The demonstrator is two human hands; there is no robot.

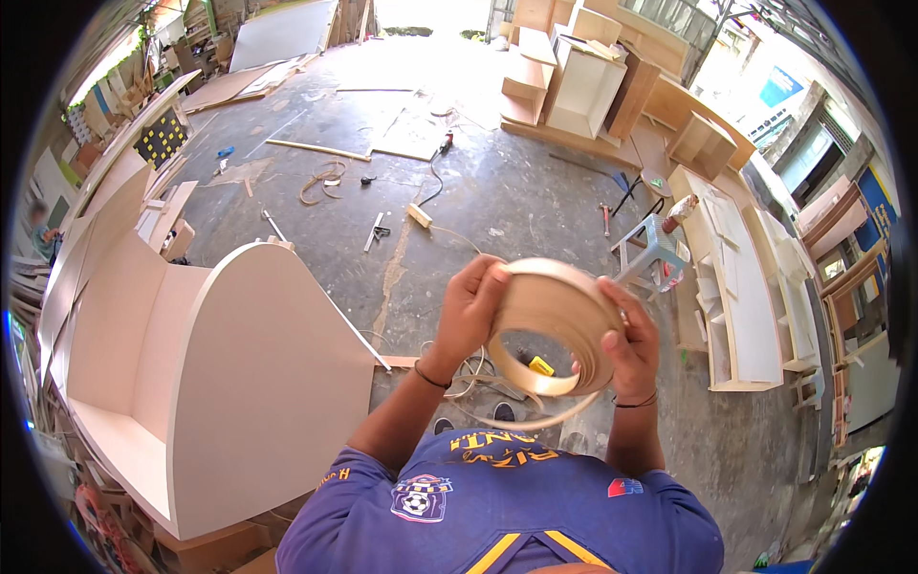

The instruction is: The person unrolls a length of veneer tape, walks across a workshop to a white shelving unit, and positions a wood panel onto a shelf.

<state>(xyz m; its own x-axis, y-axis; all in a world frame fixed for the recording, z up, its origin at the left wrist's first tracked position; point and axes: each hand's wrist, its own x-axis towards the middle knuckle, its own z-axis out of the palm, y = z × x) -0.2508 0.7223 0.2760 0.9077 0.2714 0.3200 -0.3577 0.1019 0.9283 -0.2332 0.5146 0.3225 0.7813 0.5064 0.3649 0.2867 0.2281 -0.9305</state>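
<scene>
In front of my chest I hold a coiled roll of wood-coloured edge banding [555, 298], tilted so its hollow centre shows. My left hand [469, 314] is closed on the roll's left rim, thumb on the near side. On the opposite rim, my right hand [631, 346] grips it with thumb and fingers; some fingertips are hidden behind the coil. A loose end of the strip [535, 423] curves below the roll, above my shoes. Through and beneath the coil, a yellow and black tool [541, 365] shows on the floor, partly covered.
A pale cabinet with a curved side panel [277, 383] stands close on my left. On the concrete floor lie a combination square [376, 232], a hammer [605, 220] and a wood block [419, 215]. A light-blue stool [658, 247] and a long white-topped cabinet [732, 277] are on the right.
</scene>
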